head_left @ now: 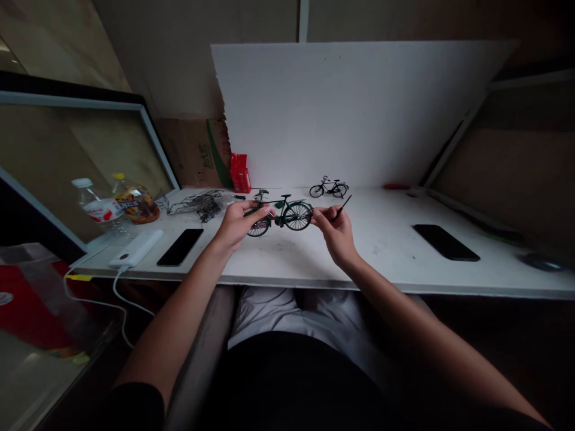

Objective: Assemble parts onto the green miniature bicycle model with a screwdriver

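A small dark green model bicycle [297, 216] is held upright above the white table, its handlebars to the left and rear wheel to the right. My left hand [238, 222] is closed around its front part, hiding some of the front wheel and frame. At the back edge of the rear wheel, the thumb and fingertips of my right hand [333, 230] are pinched together, close against the bicycle. A thin dark tool [342, 207] sticks up and to the right from that same hand; its exact kind is unclear.
A second black model bicycle [329, 188] stands behind, near a white board [359, 114]. Loose dark parts [202, 203] and a red box [240, 173] sit left, with bottles [135, 200], a power bank [137, 248] and a phone [180, 246]. Another phone [446, 242] lies right.
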The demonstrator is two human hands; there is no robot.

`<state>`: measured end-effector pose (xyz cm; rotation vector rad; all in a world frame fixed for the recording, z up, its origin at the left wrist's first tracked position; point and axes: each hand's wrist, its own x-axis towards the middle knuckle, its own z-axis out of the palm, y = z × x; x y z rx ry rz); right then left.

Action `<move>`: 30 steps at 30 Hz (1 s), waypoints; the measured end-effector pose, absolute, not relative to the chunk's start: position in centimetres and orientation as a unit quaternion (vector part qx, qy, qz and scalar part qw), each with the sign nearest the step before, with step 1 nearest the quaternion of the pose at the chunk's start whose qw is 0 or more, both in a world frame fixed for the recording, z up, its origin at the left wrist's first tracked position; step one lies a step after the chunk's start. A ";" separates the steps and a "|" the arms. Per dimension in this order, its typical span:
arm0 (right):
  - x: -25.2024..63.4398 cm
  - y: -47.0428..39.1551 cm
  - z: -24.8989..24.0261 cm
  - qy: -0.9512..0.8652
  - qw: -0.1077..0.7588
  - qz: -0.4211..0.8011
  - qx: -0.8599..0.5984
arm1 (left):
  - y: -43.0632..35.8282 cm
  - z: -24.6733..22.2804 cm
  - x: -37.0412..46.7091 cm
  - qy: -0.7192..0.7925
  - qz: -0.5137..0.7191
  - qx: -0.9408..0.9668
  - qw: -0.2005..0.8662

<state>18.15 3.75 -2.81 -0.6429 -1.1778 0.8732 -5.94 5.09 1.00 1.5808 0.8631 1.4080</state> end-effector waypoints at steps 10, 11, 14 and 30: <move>18.0 3.6 -3.0 -0.537 0.668 0.426 -0.291 | 5.6 0.7 -6.1 0.335 0.594 0.565 0.465; 17.9 3.5 -3.0 -0.540 0.663 0.429 -0.289 | 5.6 0.7 -6.2 0.336 0.595 0.561 0.468; 17.8 3.4 -3.2 -0.543 0.658 0.440 -0.282 | 5.7 0.6 -6.2 0.333 0.595 0.559 0.472; 18.2 3.9 -3.8 -0.565 0.639 0.431 -0.295 | 5.5 0.9 -6.2 0.342 0.590 0.596 0.424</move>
